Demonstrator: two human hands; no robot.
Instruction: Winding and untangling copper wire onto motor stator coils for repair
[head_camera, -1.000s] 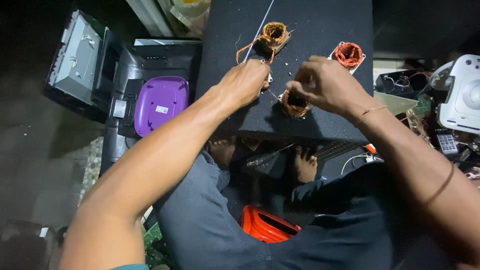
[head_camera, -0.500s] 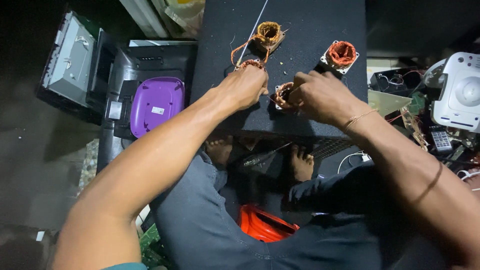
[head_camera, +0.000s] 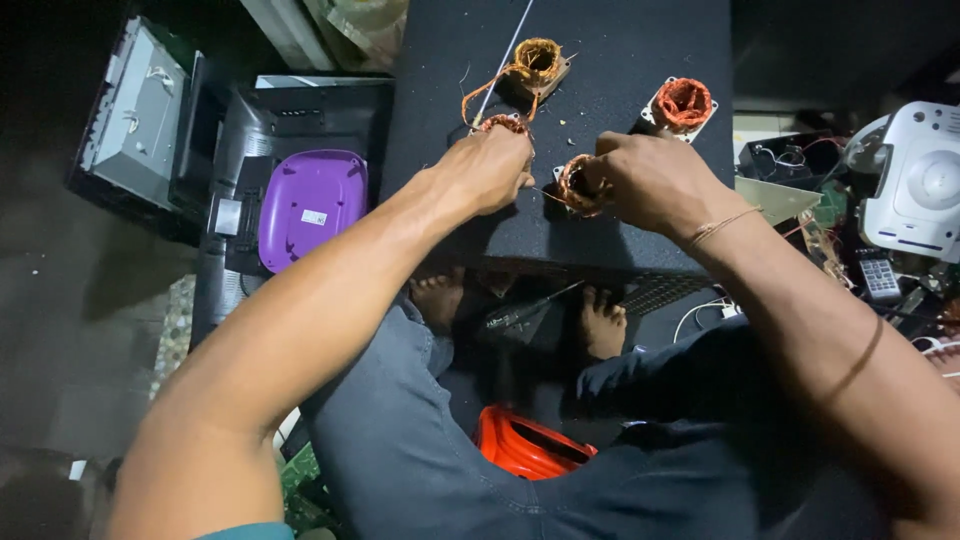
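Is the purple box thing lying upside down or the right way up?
Upside down, it seems. The purple box shows a flat, smooth side with a small white sticker facing up, like a base, as it rests on the grey machine.

We see a dark board (head_camera: 640, 60) with a speckled surface. On it lie four copper coils: one (head_camera: 540, 60) at the top centre with loose orange wire, one (head_camera: 683, 103) at the upper right, one (head_camera: 502, 124) beside our left hand (head_camera: 490, 170), one (head_camera: 580, 185) in our right hand (head_camera: 650, 180). A thin rod (head_camera: 503, 58) crosses it.
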